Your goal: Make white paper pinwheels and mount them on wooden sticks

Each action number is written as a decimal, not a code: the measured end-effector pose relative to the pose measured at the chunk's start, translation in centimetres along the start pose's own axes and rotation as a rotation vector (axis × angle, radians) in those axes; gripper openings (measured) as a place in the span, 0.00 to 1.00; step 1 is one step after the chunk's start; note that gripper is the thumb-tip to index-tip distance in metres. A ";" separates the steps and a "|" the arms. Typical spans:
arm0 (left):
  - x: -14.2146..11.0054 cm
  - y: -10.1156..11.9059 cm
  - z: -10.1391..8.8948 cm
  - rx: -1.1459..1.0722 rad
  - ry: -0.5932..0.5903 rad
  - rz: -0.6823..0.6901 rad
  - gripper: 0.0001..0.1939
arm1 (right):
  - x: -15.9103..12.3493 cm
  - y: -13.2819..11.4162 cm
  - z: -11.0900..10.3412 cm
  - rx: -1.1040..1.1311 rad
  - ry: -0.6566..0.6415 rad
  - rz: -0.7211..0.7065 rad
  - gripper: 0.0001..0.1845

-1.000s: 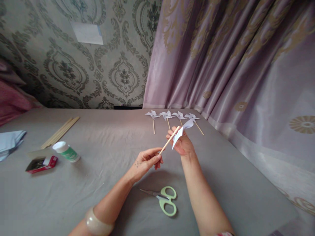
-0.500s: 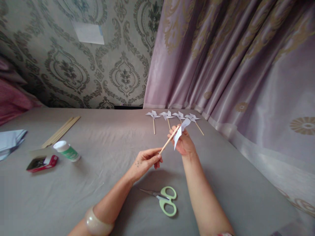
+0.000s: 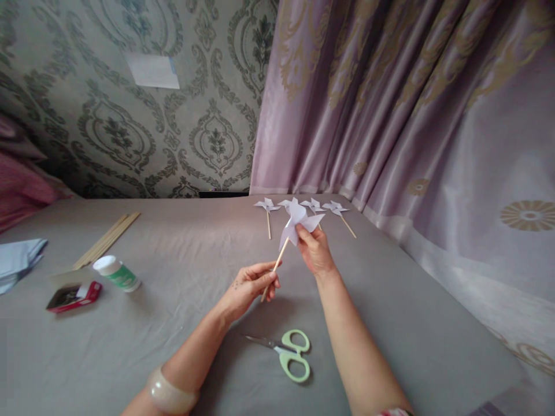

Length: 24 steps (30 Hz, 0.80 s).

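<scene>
One white paper pinwheel [image 3: 297,217], raised over the surface [image 3: 199,234], beyond the scissors [image 3: 289,351]; its pale stick [image 3: 282,253] slants, lower end toward the person.

Left hand [image 3: 254,284]: fingers closed round the stick near its lower end; a pale, glossy bangle [image 3: 171,393] on the forearm, left of the scissors.

Right hand [image 3: 317,249]: thumb and fingers pinching the paper near the middle of the pinwheel, beyond the scissors and slightly right.

Scissors, one pair, green handles, lying flat, blades pointing left.

Further pinwheels, four, white, in a row at the far side of the surface, well beyond the scissors: first [image 3: 266,205], second [image 3: 286,203], partly hidden by the held one, third [image 3: 313,205], fourth [image 3: 335,208].

Left of the scissors and farther off: a white bottle [image 3: 117,273] with green label, tilted in view; an open red box [image 3: 89,294], contents dark and unclear; a bundle of loose sticks [image 3: 107,240]; and, farthest left, folded pale sheets [image 3: 19,260].
</scene>
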<state>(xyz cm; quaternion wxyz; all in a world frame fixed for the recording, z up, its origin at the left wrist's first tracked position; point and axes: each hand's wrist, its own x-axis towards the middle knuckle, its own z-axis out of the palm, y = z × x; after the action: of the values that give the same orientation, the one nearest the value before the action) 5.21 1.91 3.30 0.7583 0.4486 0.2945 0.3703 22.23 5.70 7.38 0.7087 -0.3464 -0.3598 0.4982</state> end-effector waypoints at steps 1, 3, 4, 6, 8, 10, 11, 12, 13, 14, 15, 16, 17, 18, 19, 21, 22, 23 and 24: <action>0.0 0.0 0.0 -0.001 0.006 -0.005 0.25 | 0.0 0.1 0.1 -0.006 0.009 -0.007 0.17; 0.0 0.0 0.0 -0.001 0.018 -0.014 0.26 | 0.1 0.4 0.2 -0.003 0.024 -0.011 0.16; 0.0 0.0 0.0 -0.002 0.022 -0.017 0.26 | 0.1 0.6 0.2 0.002 0.029 -0.008 0.15; 0.0 0.0 0.0 -0.004 0.028 -0.020 0.26 | 0.2 0.8 0.3 0.008 0.041 0.001 0.15; 0.1 -0.1 -0.1 -0.006 0.028 -0.022 0.26 | 0.3 1.0 0.4 0.013 0.053 0.003 0.15; 0.1 -0.1 -0.1 -0.012 0.027 -0.028 0.26 | 0.3 1.2 0.5 0.015 0.057 -0.003 0.16; 0.1 -0.1 0.0 -0.016 0.030 -0.034 0.26 | 0.3 1.2 0.6 0.011 0.058 -0.007 0.17; 0.1 -0.1 0.0 -0.022 0.034 -0.038 0.26 | 0.3 1.2 0.6 0.004 0.059 -0.010 0.17; 0.1 -0.1 0.0 -0.028 0.040 -0.041 0.26 | 0.3 1.3 0.6 -0.005 0.060 -0.011 0.18; 0.1 -0.1 0.0 -0.032 0.046 -0.042 0.26 | 0.3 1.4 0.6 -0.016 0.064 -0.010 0.19; 0.1 -0.2 0.0 -0.035 0.050 -0.043 0.26 | 0.3 1.5 0.6 -0.028 0.071 -0.008 0.19; 0.2 -0.2 0.0 -0.036 0.052 -0.043 0.26 | 0.4 1.6 0.6 -0.039 0.080 -0.005 0.19; 0.2 -0.3 0.0 -0.034 0.054 -0.044 0.26 | 0.5 1.8 0.5 -0.051 0.092 -0.001 0.19; 0.2 -0.4 0.0 -0.031 0.057 -0.047 0.26 | 0.6 2.0 0.4 -0.065 0.105 0.004 0.19; 0.3 -0.5 0.0 -0.026 0.062 -0.052 0.27 | 0.7 2.3 0.2 -0.080 0.121 0.011 0.19; 0.4 -0.6 -0.1 -0.014 0.080 -0.063 0.27 | 1.0 2.7 -0.2 -0.111 0.158 0.035 0.19; 0.4 -0.6 -0.2 -0.006 0.090 -0.068 0.28 | 1.1 2.9 -0.4 -0.125 0.175 0.050 0.19; 0.5 -0.6 -0.2 0.001 0.095 -0.074 0.28 | 1.1 3.0 -0.5 -0.137 0.192 0.061 0.19; 0.6 -0.6 -0.2 0.010 0.097 -0.077 0.27 | 1.1 3.0 -0.5 -0.149 0.205 0.069 0.18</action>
<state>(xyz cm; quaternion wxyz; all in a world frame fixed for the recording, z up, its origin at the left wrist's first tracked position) 5.51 2.30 2.59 0.7545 0.4222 0.3498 0.3608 21.55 7.50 4.77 0.6966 -0.4593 -0.3097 0.4560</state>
